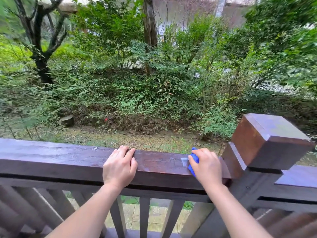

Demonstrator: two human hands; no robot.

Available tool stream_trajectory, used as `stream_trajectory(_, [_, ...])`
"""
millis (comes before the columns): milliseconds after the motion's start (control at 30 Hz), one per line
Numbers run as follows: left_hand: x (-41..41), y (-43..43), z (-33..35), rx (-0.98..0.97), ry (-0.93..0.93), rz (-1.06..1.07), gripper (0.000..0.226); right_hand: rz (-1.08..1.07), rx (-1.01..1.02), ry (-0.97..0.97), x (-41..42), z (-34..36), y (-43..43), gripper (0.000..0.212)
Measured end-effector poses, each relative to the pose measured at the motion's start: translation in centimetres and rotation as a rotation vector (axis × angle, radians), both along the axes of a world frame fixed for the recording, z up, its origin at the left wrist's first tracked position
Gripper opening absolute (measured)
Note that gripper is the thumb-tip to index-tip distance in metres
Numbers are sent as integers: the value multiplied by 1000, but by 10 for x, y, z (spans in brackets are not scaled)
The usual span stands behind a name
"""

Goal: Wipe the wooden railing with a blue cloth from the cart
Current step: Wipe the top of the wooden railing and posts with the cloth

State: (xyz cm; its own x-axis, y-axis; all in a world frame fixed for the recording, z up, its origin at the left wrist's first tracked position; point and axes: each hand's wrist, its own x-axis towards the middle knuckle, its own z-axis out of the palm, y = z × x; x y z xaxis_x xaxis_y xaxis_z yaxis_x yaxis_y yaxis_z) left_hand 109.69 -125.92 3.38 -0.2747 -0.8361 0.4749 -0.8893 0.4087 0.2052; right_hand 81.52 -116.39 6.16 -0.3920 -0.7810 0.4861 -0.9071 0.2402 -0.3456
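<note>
A dark brown wooden railing (pixel 60 157) runs across the lower part of the view, its top looking damp and glossy. My right hand (pixel 207 166) presses a bunched blue cloth (pixel 194 158) onto the rail top near its right end, just left of the post. Only the cloth's left edge shows past my fingers. My left hand (pixel 120 164) lies on the rail top at the middle, its fingers draped over the far edge and holding nothing. A pale wet patch (pixel 184 160) sits just left of the cloth.
A thick square post with a block cap (pixel 269 140) stands right of my right hand. Vertical balusters (pixel 145 217) fill the space under the rail. Beyond are a gravel strip, dense shrubs (pixel 137 93) and tree trunks. The cart is out of view.
</note>
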Motion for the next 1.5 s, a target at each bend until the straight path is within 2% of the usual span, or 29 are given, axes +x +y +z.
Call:
stream_trajectory(100, [0,1,-1,-3,0,3,49,166,-26,85,34,-13,1,24])
stream_trajectory(167, [2,0,-1,-7,2,0,49,222,-1,86,28,-13,3,27])
stream_trajectory(300, [0,-1,-2,-32,14,5,48,-27,51,-80,7,4,-13,30])
stream_trajectory(333, [0,-2,-3,-35,19,7,48,-35,41,-80,16,5,-18,32])
stream_trajectory(367, [0,-2,-4,-36,24,6,47,18,25,-58,31,4,-21,35])
stream_trajectory(467, [0,-4,-6,-44,28,6,47,376,27,33,64,-9,-11,38])
stream_trajectory(533, [1,-4,-6,-39,24,6,46,477,71,63,51,-7,-14,33])
stream_trajectory(633, [2,-2,-3,-17,30,-9,45,232,120,-60,36,5,-35,29])
stream_trajectory(700, [2,-1,-1,2,27,-11,44,156,92,-54,54,6,-40,27])
stream_trajectory(833, [2,1,2,13,39,-16,41,494,65,25,85,-6,-15,30])
stream_trajectory(867, [2,1,3,10,34,-16,40,520,73,0,80,-4,-14,30])
stream_trajectory(933, [3,2,6,42,30,-35,43,434,50,-146,71,3,-16,26])
stream_trajectory(1000, [5,1,11,105,116,-92,45,311,-23,-256,75,4,-21,21])
stream_trajectory(1033, [8,1,15,129,206,-130,44,309,-33,-247,84,3,-22,20])
stream_trajectory(1133, [31,1,26,90,418,-197,39,480,-5,-175,115,-7,-22,26])
stream_trajectory(1200, [60,-6,30,-62,414,-138,32,552,14,-82,119,-10,-29,29])
stream_trajectory(1267, [99,-26,32,-128,339,2,28,503,33,-10,117,-7,-43,30])
stream_trajectory(1400, [160,-66,20,113,320,294,28,299,55,-13,130,-5,-62,29])
stream_trajectory(1500, [164,-74,10,161,321,345,31,443,11,68,148,-16,-52,31])
